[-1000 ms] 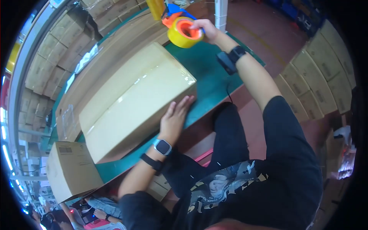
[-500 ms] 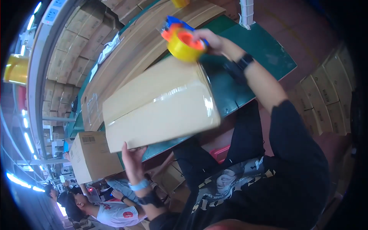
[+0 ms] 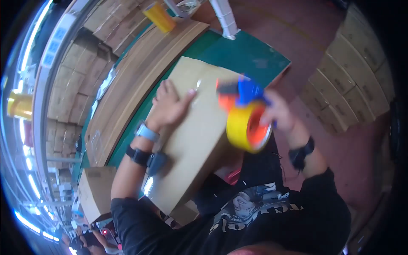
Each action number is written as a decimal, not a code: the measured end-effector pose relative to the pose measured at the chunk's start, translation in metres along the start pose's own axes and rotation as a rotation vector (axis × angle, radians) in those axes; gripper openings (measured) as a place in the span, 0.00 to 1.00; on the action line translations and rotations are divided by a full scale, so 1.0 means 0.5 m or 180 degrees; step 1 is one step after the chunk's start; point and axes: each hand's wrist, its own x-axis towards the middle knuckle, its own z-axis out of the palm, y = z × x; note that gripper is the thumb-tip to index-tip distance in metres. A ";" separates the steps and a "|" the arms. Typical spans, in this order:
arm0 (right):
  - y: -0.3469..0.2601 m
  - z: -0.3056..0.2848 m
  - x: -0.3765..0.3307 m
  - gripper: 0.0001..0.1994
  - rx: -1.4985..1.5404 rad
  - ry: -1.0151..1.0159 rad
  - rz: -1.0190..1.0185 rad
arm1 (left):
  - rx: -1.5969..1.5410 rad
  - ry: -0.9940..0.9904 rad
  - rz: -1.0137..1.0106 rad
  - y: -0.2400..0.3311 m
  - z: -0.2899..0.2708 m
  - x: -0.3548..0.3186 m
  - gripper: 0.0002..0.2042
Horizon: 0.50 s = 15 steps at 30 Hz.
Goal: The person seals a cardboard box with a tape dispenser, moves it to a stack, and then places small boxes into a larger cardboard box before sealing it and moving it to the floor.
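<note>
A large cardboard box (image 3: 195, 127) lies on the green-topped table (image 3: 255, 51), slanting toward me, with shiny clear tape on its near end. My left hand (image 3: 169, 104) presses on its upper face near the far left edge, fingers spread and holding nothing. Over the right side of the box, my right hand (image 3: 278, 112) grips a tape dispenser (image 3: 250, 91) with a blue and orange body. A wide yellow tape roll (image 3: 239, 127) on an orange core sits in it. The dispenser is slightly blurred, and I cannot tell whether it touches the box.
A brown wooden board (image 3: 148, 68) lies along the table's far side, with a yellow tape roll (image 3: 160, 18) on its end. Another carton (image 3: 95, 191) stands at the lower left. Cartons (image 3: 348, 85) are stacked on the right. People (image 3: 87, 244) are at the lower left.
The box has swung round on the table, its near end now toward me. My left hand has moved from its lower edge onto its top. The dispenser has come down and right.
</note>
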 end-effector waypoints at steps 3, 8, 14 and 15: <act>-0.163 -0.084 0.141 0.36 -0.1154 0.0205 -0.0106 | 0.0360 0.0479 0.0854 0.055 0.037 -0.036 0.51; -0.159 -0.148 0.498 0.21 -0.2895 0.0090 0.0413 | 0.0264 0.0503 0.0857 0.067 0.034 -0.026 0.51; -0.111 -0.069 0.637 0.14 -0.3573 -0.0389 0.2191 | 0.0251 0.0503 0.0875 0.052 0.035 -0.034 0.51; -0.121 -0.068 0.639 0.13 -0.3560 -0.0462 0.2306 | 0.0270 0.0513 0.0906 0.055 0.033 -0.036 0.51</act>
